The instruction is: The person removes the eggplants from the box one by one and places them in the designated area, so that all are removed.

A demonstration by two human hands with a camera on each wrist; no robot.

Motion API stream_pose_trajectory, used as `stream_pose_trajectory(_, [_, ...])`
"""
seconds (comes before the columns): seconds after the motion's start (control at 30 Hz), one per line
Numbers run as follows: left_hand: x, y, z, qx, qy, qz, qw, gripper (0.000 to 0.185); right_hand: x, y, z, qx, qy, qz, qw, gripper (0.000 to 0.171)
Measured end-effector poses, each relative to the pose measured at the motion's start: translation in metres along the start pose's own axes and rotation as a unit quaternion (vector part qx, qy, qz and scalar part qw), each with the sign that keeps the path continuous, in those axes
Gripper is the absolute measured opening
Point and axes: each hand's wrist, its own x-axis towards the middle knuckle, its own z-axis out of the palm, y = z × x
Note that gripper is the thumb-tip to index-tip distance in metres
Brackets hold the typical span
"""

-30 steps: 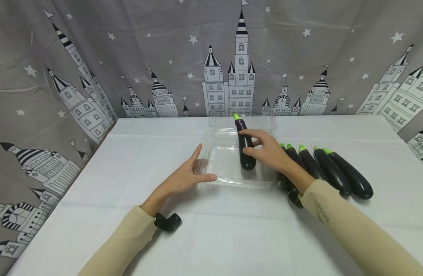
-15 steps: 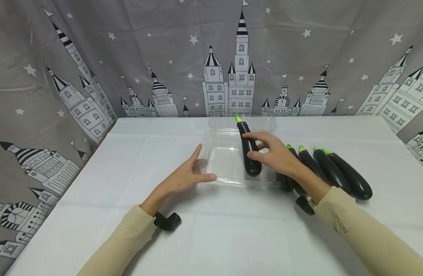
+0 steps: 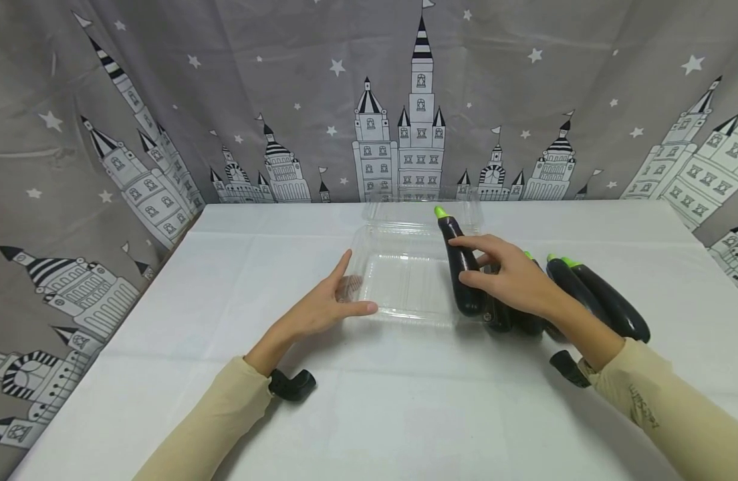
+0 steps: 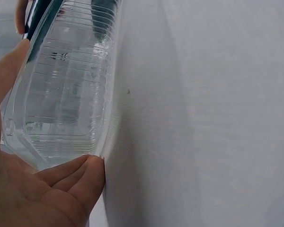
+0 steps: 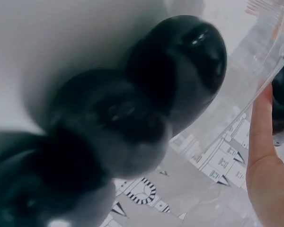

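Left hand [image 3: 317, 310] rested flat on the white table [image 3: 164, 347], fingers [image 3: 343, 264] straight and loosely together along the left wall of the clear plastic container [image 3: 399, 280], thumb stretched out against its near left corner; nothing gripped, only touched. Seen from the left wrist view, same fingers [image 4: 80, 175] lay under the ribbed corner of that container [image 4: 61, 94], pressing lightly against it. Lay open in the middle of the table, the container, its lid tipped back toward the castle-patterned curtain [image 3: 224, 100]. Along its right edge, a dark eggplant [image 3: 459, 267] with a bright green stem end pointed away toward the curtain, blunt end toward the near rim. Right hand [image 3: 513, 280] laid over that eggplant from the right, fingers [image 3: 486, 244] gently curved and a little spread, tips on its skin, thumb against its lower side. Whether lifted or resting in the container, cannot tell. Just beside and partly under the right hand, a row of further eggplants [image 3: 603, 300] on the table, side by side and touching, stems pointed the same way.
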Motion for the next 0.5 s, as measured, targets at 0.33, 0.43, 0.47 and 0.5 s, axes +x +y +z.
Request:
stream_pose_trajectory(0.33, [0.001, 0.0, 0.0, -0.003, 0.002, 0.002, 1.0, 0.119, -0.019, 0.012, -0.024, -0.003, -0.001, -0.005, 1.0, 0.052])
stream_pose_trajectory(0.43, [0.001, 0.0, 0.0, -0.002, 0.002, 0.001, 1.0, 0.119, -0.025, 0.016, -0.03, -0.008, 0.0, -0.004, 1.0, 0.051])
stream_pose_trajectory(0.47, [0.001, 0.0, 0.0, -0.003, 0.001, 0.002, 1.0, 0.119, -0.028, 0.018, -0.032, -0.01, 0.001, -0.001, 1.0, 0.051])
stream_pose_trajectory(0.5, [0.001, 0.0, 0.0, -0.004, 0.0, 0.003, 1.0, 0.119, -0.03, 0.02, -0.034, -0.009, 0.003, -0.001, 1.0, 0.05])
